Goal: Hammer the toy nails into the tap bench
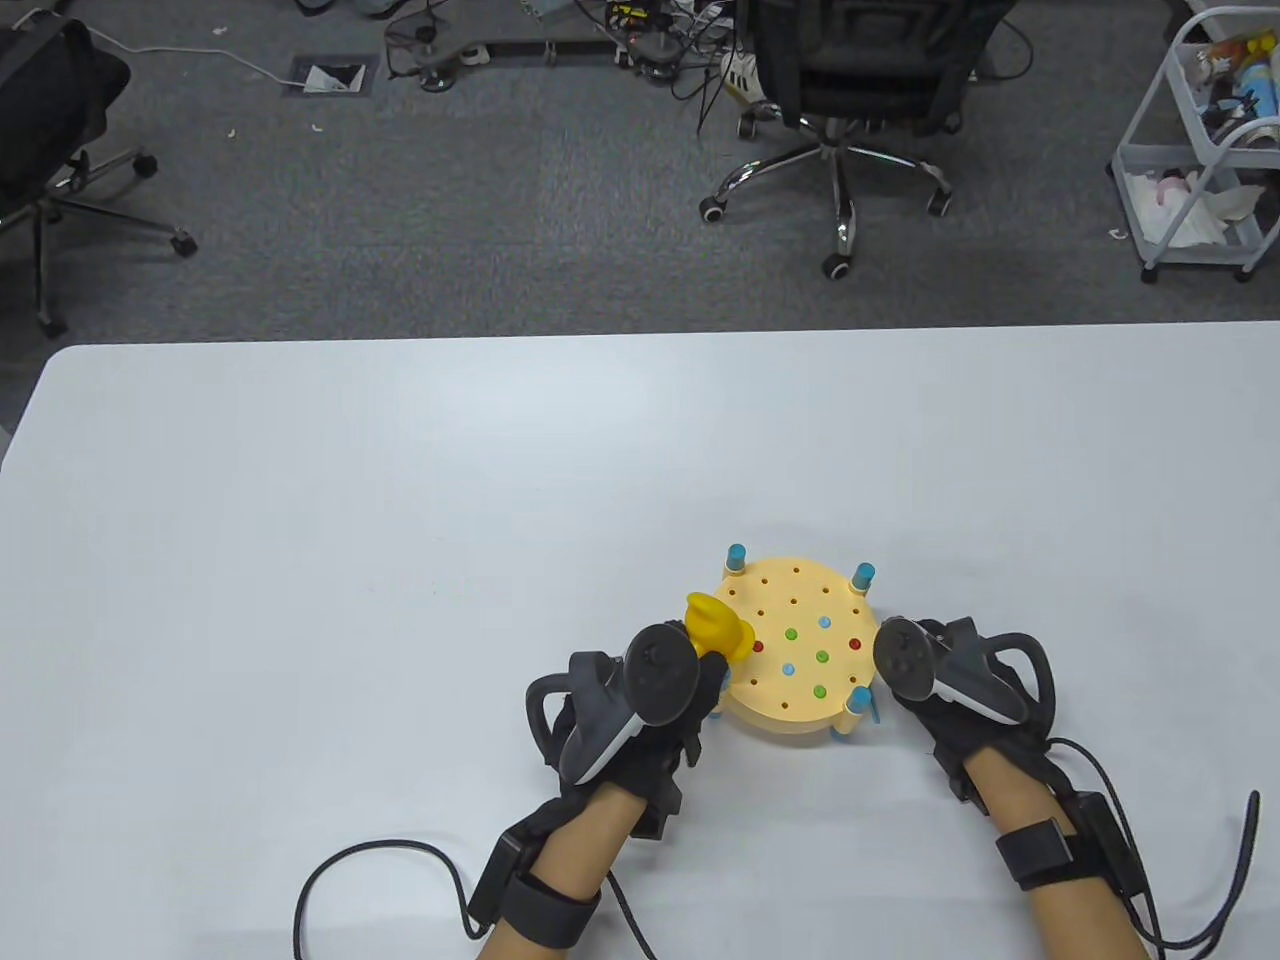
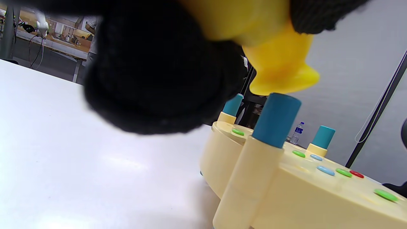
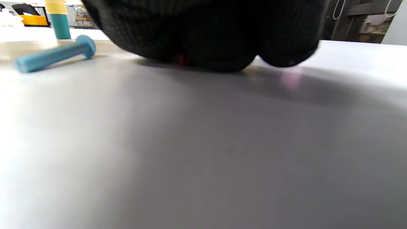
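Note:
The round cream tap bench (image 1: 790, 600) stands at the table's near middle, with several green, blue and red nails sunk flush in its top. My left hand (image 1: 700, 680) grips the yellow toy hammer (image 1: 718, 625) at the bench's left edge. In the left wrist view the hammer head (image 2: 279, 70) hangs just above a blue corner peg (image 2: 276, 119) of the bench (image 2: 318, 197). My right hand (image 1: 935, 700) rests on the table right of the bench, fingers (image 3: 216, 35) curled down, with a trace of red (image 3: 180, 58) under them.
A loose blue nail (image 1: 872, 705) lies on the table by the bench's front right corner, also in the right wrist view (image 3: 54, 57). Blue-capped posts (image 1: 736, 557) stand at the bench's corners. Glove cables trail off the near edge. Office chairs stand beyond the table.

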Demonstrator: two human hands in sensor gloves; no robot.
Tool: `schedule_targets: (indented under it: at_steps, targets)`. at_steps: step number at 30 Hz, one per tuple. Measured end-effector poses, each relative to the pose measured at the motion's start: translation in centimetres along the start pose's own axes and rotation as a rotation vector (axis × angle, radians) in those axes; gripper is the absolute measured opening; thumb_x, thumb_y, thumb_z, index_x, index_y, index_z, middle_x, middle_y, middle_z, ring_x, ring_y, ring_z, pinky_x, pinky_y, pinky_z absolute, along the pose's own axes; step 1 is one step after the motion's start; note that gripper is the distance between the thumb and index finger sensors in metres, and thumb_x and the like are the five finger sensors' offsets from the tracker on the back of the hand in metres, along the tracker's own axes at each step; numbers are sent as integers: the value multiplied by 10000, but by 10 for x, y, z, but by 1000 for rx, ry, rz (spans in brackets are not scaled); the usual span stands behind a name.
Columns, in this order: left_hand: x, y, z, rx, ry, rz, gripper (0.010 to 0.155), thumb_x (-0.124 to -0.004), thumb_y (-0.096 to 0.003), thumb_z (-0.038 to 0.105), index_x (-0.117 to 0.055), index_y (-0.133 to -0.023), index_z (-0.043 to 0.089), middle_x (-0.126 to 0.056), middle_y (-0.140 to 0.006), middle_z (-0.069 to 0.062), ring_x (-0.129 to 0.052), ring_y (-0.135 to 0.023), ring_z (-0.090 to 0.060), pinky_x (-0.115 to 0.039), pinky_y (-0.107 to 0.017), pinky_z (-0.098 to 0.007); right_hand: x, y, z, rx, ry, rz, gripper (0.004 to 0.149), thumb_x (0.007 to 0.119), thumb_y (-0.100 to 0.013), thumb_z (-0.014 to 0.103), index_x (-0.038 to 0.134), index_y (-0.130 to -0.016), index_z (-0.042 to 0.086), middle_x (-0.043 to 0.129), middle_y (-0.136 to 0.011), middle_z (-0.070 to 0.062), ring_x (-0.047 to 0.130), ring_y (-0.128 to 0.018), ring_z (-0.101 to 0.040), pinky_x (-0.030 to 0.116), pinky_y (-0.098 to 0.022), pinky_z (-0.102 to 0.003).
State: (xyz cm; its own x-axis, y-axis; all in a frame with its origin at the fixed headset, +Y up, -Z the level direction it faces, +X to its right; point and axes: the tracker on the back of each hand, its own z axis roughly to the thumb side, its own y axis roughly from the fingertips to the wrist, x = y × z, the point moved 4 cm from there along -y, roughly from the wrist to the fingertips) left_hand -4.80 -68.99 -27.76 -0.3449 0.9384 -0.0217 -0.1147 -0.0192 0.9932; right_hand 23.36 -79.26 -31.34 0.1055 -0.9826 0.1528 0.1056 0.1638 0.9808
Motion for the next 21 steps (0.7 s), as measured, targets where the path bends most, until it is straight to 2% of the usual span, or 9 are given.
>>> schedule_targets:
  at_steps: [3,11,16,19,21]
  targets:
    - [-1,-1,-1,4,1,-6,666,-688,-359,565,-806,-829,108,-1034,-450,-127,-1059,-163,-235,-842,-86,-332,-1,1,-2,8,3,-4,425,701,-500,357,635,-912,277,819,-731,23,899,-470,-96,832,-461,-315]
    - [-1,-1,-1,3,7,-3,667,-689,-359,565,-807,-829,107,-1035,-447,-129,-1058,-160,-237,-842,-83,-332,-6,4,14,21,196,-49,412,714,-489,360,677,-884,249,872,-755,12,968,-487,-103,873,-446,-284]
    - [-1,-1,-1,-4,2,-4,665,-688,-360,565,-807,-828,108,-1034,-448,-129,-1058,-161,-237,-842,-84,-332,-4,2,8,3,118,-19,443,697,-501,347,644,-909,183,847,-756,-25,933,-492,-112,857,-460,-308]
    - [-1,0,0,-6,1,-2,666,-688,-360,566,-806,-828,109,-1034,-448,-129,-1058,-161,-236,-842,-83,-331,-3,2,-7,-7,-47,-23,501,669,-506,336,640,-959,124,840,-756,-38,913,-488,-118,843,-467,-325]
    - [-1,0,0,-8,3,2,667,-688,-359,566,-806,-829,108,-1035,-448,-128,-1059,-160,-236,-842,-83,-331,-6,4,-21,23,-152,-42,469,658,-508,326,697,-944,157,839,-751,-56,902,-493,-130,829,-475,-340]
